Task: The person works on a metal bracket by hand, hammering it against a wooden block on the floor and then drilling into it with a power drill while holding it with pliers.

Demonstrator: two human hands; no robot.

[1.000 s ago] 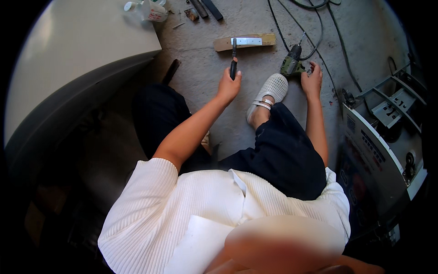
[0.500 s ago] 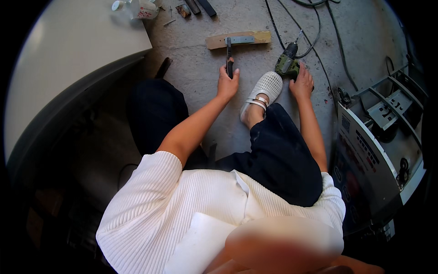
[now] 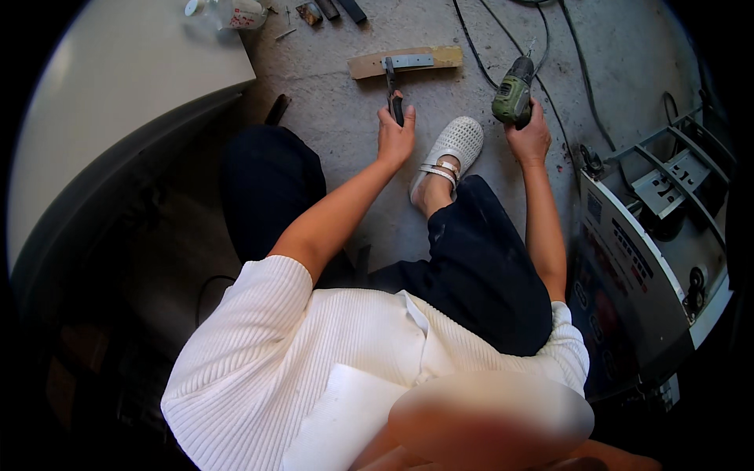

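Observation:
My left hand (image 3: 397, 138) is closed round the dark handles of a pair of pliers (image 3: 397, 102). The jaws of the pliers sit at the left end of a grey metal strip (image 3: 412, 61) with small holes. That strip lies on a wooden block (image 3: 365, 66), whose right end is yellowish. In my right hand (image 3: 531, 140) is a green and black cordless drill (image 3: 514, 93), gripped by its handle. The drill bit points away from me, right of the block and apart from it.
Black cables (image 3: 583, 86) run over the concrete floor at the far right. A metal frame with a printed panel (image 3: 628, 243) stands at the right. To the left is a pale tabletop (image 3: 118, 102) with a clear plastic bottle (image 3: 236, 14). Dark metal bars (image 3: 352, 9) lie at the back.
My right hand has closed round the drill's handle and raised the drill from the floor beside my shoe. My left hand keeps its hold on the pliers at the strip.

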